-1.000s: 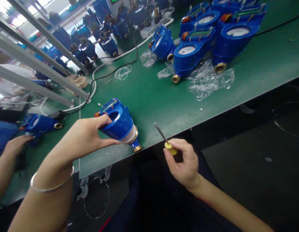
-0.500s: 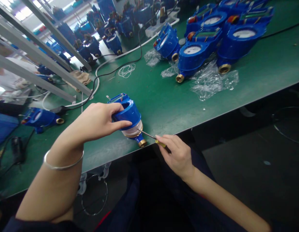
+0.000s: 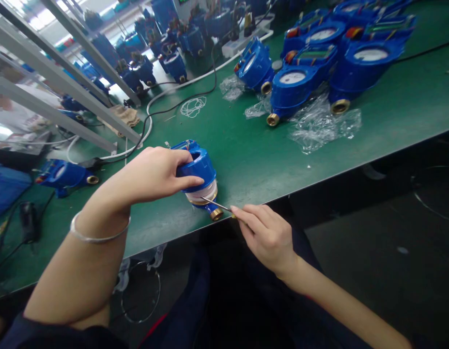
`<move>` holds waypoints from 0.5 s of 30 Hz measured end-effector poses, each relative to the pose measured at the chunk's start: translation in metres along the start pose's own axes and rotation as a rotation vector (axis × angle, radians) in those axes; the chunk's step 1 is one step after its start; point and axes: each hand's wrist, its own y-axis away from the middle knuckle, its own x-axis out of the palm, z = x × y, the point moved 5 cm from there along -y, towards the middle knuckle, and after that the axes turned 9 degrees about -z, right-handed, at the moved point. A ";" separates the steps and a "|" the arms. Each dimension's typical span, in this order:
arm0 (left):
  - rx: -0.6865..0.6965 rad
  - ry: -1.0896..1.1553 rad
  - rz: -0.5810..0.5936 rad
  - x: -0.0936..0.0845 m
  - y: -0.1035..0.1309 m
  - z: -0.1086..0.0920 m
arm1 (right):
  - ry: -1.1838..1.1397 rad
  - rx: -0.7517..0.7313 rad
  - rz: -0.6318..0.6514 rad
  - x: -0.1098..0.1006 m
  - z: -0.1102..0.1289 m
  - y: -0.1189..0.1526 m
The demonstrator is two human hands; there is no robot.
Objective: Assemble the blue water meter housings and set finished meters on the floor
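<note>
A blue meter stands at the near edge of the green table, with a white band under its blue housing and a brass fitting low on its right. My left hand grips the housing, its thumb along the front and its fingers at the top opening. My right hand is closed around the yellow handle of a screwdriver, most of the handle being hidden. The screwdriver's tip touches or lies very near the white band.
Several blue meters and crumpled clear plastic lie at the back right of the table. Another meter lies at the left. Cables, a metal frame and a person's sleeve are at the back left.
The screwdriver's tip has moved left along the white band, and its shaft lies flatter. Less of the yellow handle shows. The whole view has shifted slightly.
</note>
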 end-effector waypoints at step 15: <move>-0.056 -0.006 -0.016 -0.006 -0.015 -0.004 | 0.228 0.006 0.009 -0.013 0.013 -0.010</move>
